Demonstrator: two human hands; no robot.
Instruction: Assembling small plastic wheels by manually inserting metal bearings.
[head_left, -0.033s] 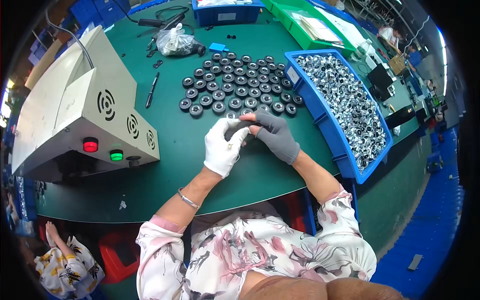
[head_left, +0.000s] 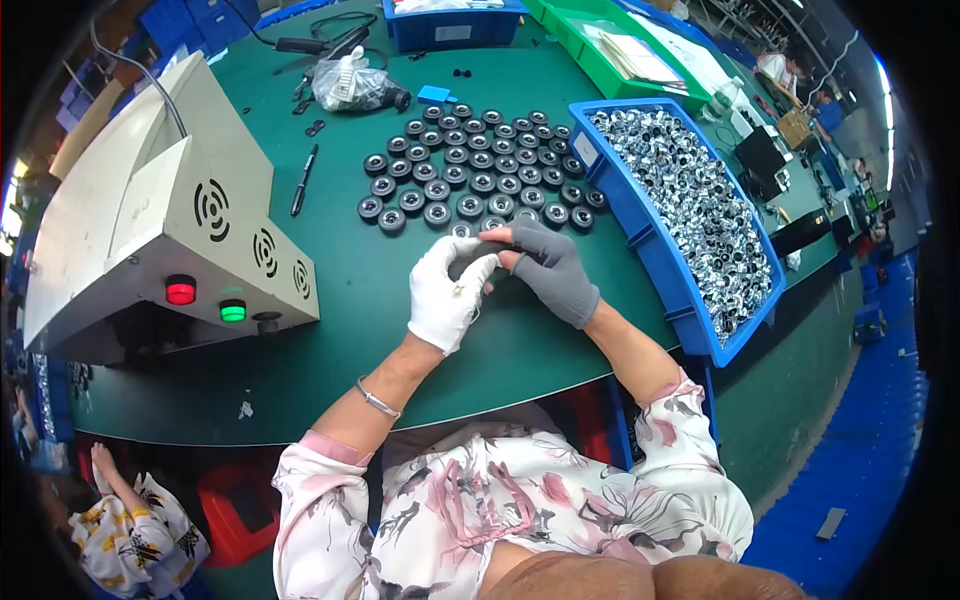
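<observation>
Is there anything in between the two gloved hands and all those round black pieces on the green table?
Nothing visible. The left hand in its white glove and the right hand in its grey glove meet right at the near edge of the round black pieces, with no other thing between on the green table.

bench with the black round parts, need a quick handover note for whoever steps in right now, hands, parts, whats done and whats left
Left hand, white glove: curled, fingertips meeting the right hand's over the green table; whether it grips anything is hidden.
Right hand, grey glove: fingertips pinched together against the left; held part not visible.
Black round parts: laid out in rows just beyond the hands.
Blue bin on the right: full of small shiny metal pieces.
Grey machine on the left: red and green lights lit.
Done: many rows laid out. Left: the bin is still full.
</observation>
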